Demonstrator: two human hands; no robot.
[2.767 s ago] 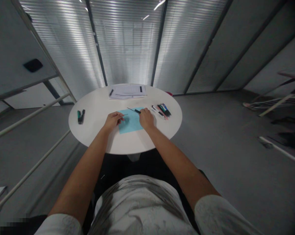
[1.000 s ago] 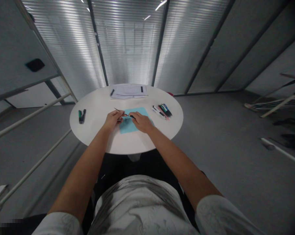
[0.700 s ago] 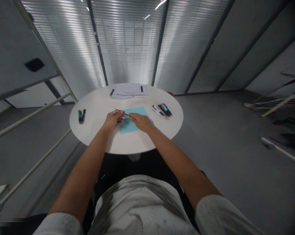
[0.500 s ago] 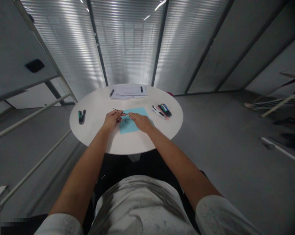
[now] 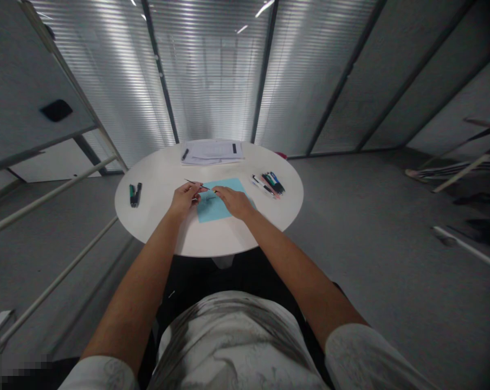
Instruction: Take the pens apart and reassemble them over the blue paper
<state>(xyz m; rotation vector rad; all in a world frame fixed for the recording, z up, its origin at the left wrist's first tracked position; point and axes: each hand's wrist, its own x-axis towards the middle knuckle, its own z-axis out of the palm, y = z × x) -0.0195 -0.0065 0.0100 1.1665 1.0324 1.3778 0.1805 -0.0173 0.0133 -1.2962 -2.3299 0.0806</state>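
Observation:
My left hand [image 5: 184, 199] is closed on a thin dark pen-like stick [image 5: 190, 181], which slants from upper left down toward the right. Its right end points at my right hand [image 5: 233, 202], with a small gap between. The fingers of my right hand are pinched together over the blue sheet; what they hold, if anything, is too small to make out. Under both hands the light blue sheet [image 5: 216, 213] lies on the white table. A dark mark or bits [image 5: 211, 198] show on the sheet between the hands; I cannot tell which.
Several pens [image 5: 272, 184] lie in a bunch on the right of the round white table [image 5: 155, 173]. Two markers [image 5: 135, 195] lie at the left. A stack of papers [image 5: 212, 152] is at the back. A whiteboard frame [image 5: 50, 222] stands at the left.
A small gap now shows between the stick's right end and my right fingers, where they were nearly touching. My left hand has shifted slightly to the left.

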